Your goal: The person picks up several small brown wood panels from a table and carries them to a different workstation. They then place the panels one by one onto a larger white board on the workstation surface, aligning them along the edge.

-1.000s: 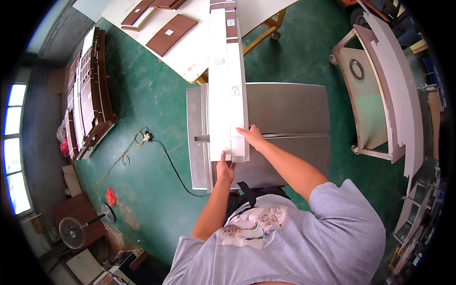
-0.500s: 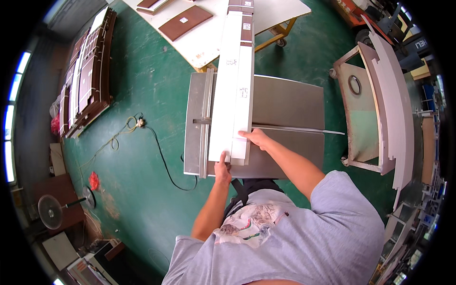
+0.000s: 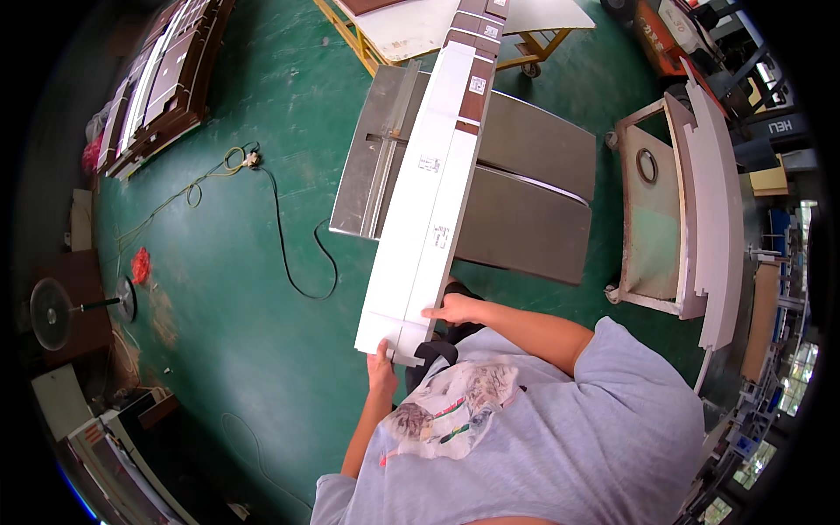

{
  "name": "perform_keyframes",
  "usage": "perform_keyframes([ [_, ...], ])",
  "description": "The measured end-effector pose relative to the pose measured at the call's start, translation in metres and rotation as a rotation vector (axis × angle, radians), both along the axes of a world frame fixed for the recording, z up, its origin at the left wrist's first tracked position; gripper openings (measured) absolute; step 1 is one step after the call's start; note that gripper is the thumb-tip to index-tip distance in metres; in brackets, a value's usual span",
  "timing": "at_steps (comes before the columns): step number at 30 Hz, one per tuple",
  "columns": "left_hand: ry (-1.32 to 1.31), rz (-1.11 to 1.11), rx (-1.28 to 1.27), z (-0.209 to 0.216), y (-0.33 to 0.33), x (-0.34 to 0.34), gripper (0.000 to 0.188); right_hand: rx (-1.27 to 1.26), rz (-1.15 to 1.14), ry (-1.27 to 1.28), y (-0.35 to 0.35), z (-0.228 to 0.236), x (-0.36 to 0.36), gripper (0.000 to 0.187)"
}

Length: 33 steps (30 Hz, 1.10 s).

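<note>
A long bundle of white boards (image 3: 409, 232) with small labels slants across a grey metal machine table (image 3: 534, 219). Brown boards (image 3: 471, 105) show along its far right side and far end, with light straps around them. Its near end overhangs the table's front edge, close to my body. My left hand (image 3: 381, 372) grips the near left end, thumb on top and fingers underneath. Near the same end, my right hand (image 3: 451, 310) holds the right edge, its thumb on the white face and the other fingers mostly hidden.
Beyond stands a white-topped table (image 3: 411, 35) on a yellow wheeled frame. A wheeled cart (image 3: 652, 219) with long pale panels is at right, near an orange forklift (image 3: 656, 44). A black cable (image 3: 278, 210) crosses the floor at left; strapped brown panels (image 3: 171, 79) are stacked far left.
The bundle has come toward me and tilted in view, its near end now past the metal table's front edge. Both hands moved back with it, still gripping. My view has shifted.
</note>
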<state>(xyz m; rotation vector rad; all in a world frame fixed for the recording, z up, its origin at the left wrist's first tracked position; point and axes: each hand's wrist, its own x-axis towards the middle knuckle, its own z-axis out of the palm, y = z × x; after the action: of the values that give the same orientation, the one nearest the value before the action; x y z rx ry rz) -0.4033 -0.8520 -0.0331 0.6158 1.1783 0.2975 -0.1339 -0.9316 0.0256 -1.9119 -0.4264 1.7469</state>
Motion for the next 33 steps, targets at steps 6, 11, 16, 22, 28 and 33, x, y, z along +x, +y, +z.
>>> perform_keyframes([
  [6,0.230,0.483,-0.042,0.018,-0.015,0.013,0.074,0.220,-0.343,-0.911,-0.013,-0.049,0.135,0.060],
  [11,0.446,0.620,0.145,-0.009,-0.037,0.015,0.081,0.276,-0.656,-0.960,0.053,-0.069,0.287,0.090],
  [16,0.524,0.557,0.249,-0.023,-0.036,0.006,0.078,0.348,-0.841,-0.812,0.095,-0.113,0.370,0.096],
  [22,0.613,0.491,0.205,-0.003,-0.009,0.019,0.079,0.578,-0.902,-0.767,0.105,-0.122,0.375,0.076],
  [28,0.548,0.595,0.111,0.006,0.006,0.034,0.081,0.595,-0.830,-0.894,0.123,-0.107,0.384,0.058],
  [33,0.514,0.632,0.066,-0.009,-0.018,0.041,0.087,0.578,-0.674,-0.985,0.124,-0.097,0.385,0.055],
])
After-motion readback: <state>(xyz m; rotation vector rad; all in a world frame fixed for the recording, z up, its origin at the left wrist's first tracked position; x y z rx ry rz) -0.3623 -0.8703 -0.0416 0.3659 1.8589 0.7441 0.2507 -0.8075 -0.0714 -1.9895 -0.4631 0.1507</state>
